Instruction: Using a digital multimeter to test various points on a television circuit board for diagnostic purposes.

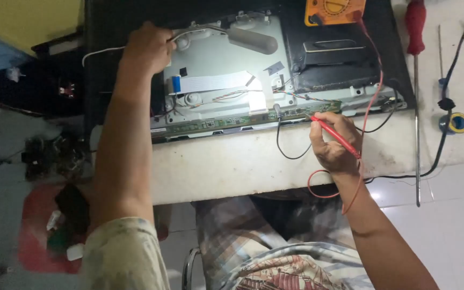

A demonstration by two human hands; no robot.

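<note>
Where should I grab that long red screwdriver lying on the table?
Take the screwdriver by its thick red handle at the far end, coming from above. The handle is fat and rounded, so it gives a sure grip, while the thin metal shaft lies flat on the table.

Opened flat-screen panel [243,70], lying back-side up at the far middle of the counter [232,161]: a black rectangular frame around a pale grey metal back plate. Small dark label [183,71], roughly square, on the plate's left part; a second, grey-blue and slanted [274,68], toward its right. Narrow white strip label [158,130] at the near left corner of the panel's edge. Meter [334,11] at the far edge, orange-cased; its display is out of view.
</note>
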